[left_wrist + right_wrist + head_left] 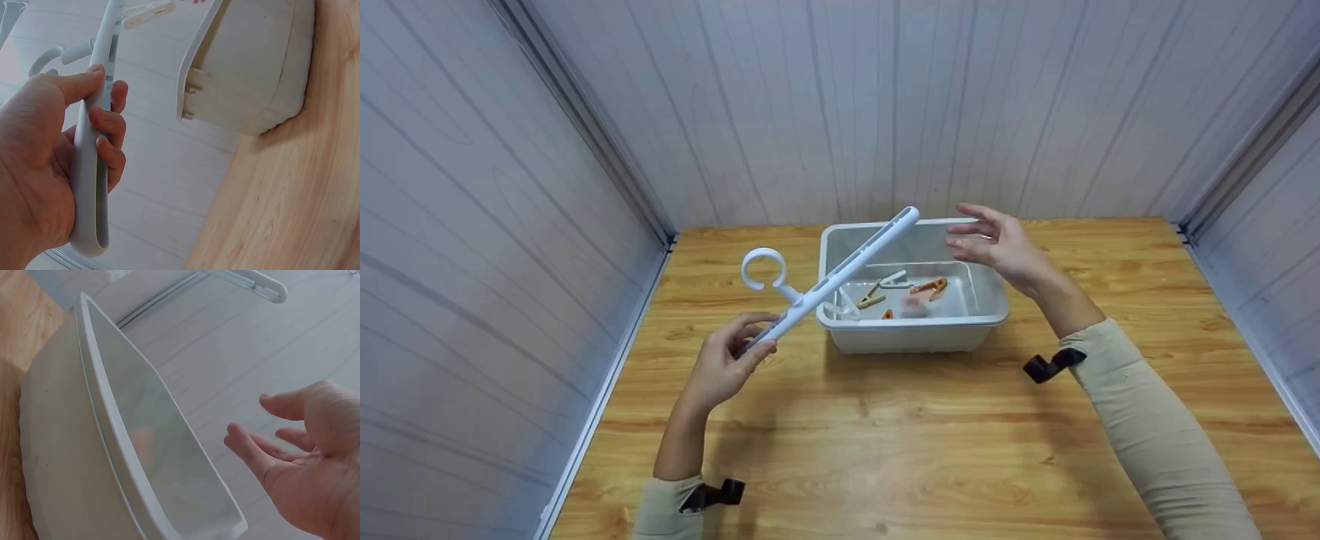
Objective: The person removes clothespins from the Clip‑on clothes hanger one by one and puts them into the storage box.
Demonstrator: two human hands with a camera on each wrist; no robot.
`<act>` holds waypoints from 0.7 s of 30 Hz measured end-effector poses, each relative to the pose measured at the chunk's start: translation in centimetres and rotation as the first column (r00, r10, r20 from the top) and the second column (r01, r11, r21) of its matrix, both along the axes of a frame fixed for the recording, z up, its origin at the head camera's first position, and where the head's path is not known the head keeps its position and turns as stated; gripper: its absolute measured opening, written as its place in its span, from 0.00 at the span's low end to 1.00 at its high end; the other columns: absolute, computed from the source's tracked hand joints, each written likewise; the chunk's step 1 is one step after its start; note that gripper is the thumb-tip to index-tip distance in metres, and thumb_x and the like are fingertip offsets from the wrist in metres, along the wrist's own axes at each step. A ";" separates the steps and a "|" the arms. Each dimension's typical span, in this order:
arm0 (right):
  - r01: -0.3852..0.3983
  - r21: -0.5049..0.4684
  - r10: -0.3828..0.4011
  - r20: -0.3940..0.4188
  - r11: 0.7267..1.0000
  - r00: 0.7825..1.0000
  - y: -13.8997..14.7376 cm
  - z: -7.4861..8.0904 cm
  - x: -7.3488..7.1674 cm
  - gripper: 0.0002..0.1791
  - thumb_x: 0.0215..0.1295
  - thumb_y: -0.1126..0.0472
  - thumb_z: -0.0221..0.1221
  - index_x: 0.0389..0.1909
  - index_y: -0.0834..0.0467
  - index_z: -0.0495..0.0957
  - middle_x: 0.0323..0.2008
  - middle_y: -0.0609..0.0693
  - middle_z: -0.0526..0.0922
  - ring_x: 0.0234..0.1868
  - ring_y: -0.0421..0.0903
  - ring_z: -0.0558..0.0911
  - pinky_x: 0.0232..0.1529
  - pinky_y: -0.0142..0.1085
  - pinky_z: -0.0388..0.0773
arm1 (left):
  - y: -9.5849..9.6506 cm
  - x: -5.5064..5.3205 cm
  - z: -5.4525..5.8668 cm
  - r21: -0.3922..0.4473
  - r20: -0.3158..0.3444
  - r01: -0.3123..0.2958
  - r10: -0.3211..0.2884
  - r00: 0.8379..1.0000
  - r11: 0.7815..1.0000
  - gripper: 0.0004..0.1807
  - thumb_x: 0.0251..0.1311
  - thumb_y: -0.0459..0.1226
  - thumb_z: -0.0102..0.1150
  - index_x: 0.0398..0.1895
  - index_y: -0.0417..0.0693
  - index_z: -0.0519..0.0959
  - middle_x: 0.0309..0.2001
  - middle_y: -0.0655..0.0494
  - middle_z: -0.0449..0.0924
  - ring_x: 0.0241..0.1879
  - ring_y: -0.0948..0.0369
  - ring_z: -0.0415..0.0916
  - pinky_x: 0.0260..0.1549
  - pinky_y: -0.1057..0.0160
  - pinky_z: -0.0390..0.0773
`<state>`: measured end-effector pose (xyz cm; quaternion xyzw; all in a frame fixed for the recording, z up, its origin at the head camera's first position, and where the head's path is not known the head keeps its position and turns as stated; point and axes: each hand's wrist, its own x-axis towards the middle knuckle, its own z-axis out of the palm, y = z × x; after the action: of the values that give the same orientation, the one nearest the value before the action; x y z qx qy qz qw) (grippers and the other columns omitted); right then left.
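Observation:
My left hand [727, 367] grips one end of a white plastic hanger [847, 274], thumb on one side and fingers curled round the other. The hanger slants up to the right over a white bin [911, 337], its round hook [763, 268] pointing left. A pale translucent clip [149, 14] shows beside the hanger in the left wrist view; whether it is attached I cannot tell. Above the bin's right side, my right hand [997, 244] is held with fingers extended and nothing in them. Inside lie a white clip [895, 280], a beige clip [872, 296] and orange clips [931, 288].
The bin stands at the back of a wood-grain table [885, 450], close to the rear wall [855, 112]. Panelled walls close in the left and right sides. A blurred pinkish patch [915, 306] appears inside the bin.

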<state>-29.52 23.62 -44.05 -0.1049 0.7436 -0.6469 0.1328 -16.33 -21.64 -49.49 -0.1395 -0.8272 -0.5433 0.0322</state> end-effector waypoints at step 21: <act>-0.076 0.036 0.078 -0.062 0.996 0.995 0.0 -0.9 2.3 0.35 0.83 0.68 0.63 0.86 0.64 0.65 0.81 0.69 0.74 0.70 0.42 0.86 0.62 0.29 0.88 | 0.6 -1.5 1.3 -0.023 -0.004 0.011 -0.011 1.000 1.000 0.18 0.79 0.30 0.65 0.68 0.45 0.85 0.46 0.37 0.92 0.31 0.65 0.80 0.30 0.69 0.75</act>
<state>-27.22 23.62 -44.96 -0.1516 0.7536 -0.6250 0.1360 -17.85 -21.05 -48.21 -0.1452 -0.8327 -0.5335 0.0293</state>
